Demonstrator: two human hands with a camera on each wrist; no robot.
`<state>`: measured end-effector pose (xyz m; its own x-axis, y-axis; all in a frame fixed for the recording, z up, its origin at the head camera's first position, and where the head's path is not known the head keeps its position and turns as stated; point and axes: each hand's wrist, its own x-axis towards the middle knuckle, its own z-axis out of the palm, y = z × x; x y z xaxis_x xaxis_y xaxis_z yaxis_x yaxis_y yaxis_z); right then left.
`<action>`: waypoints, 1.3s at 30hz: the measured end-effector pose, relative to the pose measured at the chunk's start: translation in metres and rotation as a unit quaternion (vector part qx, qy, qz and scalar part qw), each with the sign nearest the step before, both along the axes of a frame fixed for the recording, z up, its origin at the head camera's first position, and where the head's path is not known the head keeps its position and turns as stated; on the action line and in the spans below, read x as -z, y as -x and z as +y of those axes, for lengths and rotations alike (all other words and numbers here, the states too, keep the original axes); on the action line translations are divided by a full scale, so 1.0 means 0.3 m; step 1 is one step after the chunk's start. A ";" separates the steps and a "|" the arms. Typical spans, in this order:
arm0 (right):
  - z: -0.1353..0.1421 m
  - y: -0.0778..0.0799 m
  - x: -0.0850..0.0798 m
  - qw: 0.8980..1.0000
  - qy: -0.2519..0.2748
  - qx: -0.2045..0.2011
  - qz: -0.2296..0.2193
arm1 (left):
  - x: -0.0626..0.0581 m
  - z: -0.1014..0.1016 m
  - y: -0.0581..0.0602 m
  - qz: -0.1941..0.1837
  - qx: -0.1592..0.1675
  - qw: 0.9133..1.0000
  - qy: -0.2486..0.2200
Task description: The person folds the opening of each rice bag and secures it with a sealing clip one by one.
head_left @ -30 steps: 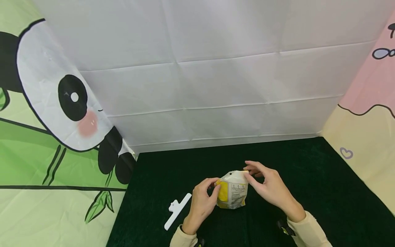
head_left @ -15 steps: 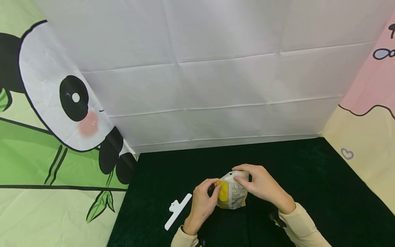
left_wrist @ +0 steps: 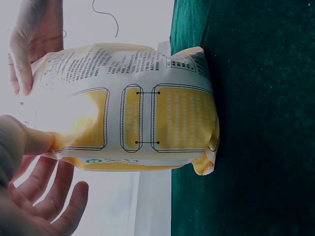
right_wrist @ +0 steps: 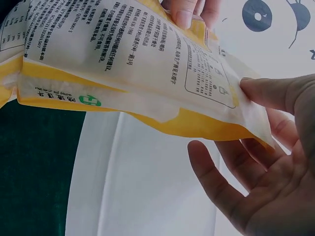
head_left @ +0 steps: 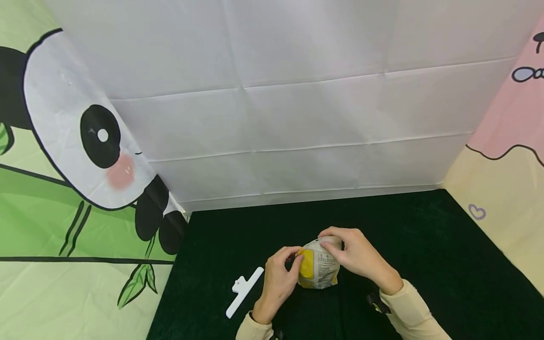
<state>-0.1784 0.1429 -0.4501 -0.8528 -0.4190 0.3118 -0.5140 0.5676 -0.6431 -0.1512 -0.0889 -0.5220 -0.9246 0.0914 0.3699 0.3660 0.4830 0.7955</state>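
A crinkled white and yellow bag (head_left: 325, 271), printed with small text, stands upright on the dark green cloth. My left hand (head_left: 278, 278) pinches its upper left edge, with the thumb on the near side. At the upper right, the thumb of my right hand (head_left: 363, 252) presses the bag's near face while the fingers reach over behind the top. The left wrist view shows the bag's yellow label panels (left_wrist: 182, 118) and its base close to the cloth. In the right wrist view the right thumb (right_wrist: 268, 93) and fingers take the bag's top end between them.
A white bag clip (head_left: 245, 292) lies on the green cloth (head_left: 238, 236) just left of my left forearm. Behind the table hangs a white sheet (head_left: 297, 118). Printed curtains with a panda (head_left: 55, 118) and a pink pattern (head_left: 505, 108) flank both sides.
My right hand has moved left from the bag's upper right corner and now holds its top nearer the middle. The left hand keeps its pinch, and the clip stays where it was.
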 end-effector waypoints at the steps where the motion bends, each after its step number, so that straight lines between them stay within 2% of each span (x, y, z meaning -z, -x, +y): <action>1: -0.001 0.001 0.000 1.000 0.001 0.002 0.001 | 0.001 -0.001 0.001 0.001 0.000 1.000 -0.002; 11: -0.013 -0.001 0.010 1.000 0.010 0.019 0.011 | 0.008 -0.014 0.008 -0.005 0.005 1.000 -0.021; 15: -0.018 0.000 0.010 1.000 0.017 0.017 0.011 | 0.016 -0.027 0.015 -0.012 0.008 0.998 -0.063; 18: -0.021 0.000 0.010 1.000 0.020 0.016 0.013 | 0.026 -0.036 0.023 -0.019 -0.006 0.996 -0.090; 22: -0.022 -0.001 0.013 0.999 0.026 0.018 0.017 | 0.034 -0.042 0.028 -0.032 -0.014 0.994 -0.104; 29: -0.022 -0.002 0.020 0.999 0.028 0.022 0.018 | 0.032 -0.044 0.027 -0.056 0.024 0.994 -0.092; 39: -0.024 -0.002 0.026 0.999 0.028 0.025 0.010 | 0.041 -0.030 0.032 -0.053 0.015 0.997 -0.058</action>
<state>-0.1778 0.1357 -0.4579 -0.8659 -0.3564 0.3510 -0.4985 0.5561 -0.6650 -0.1607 -0.0980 -0.5343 -0.9566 0.0812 0.2797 0.2893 0.3764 0.8801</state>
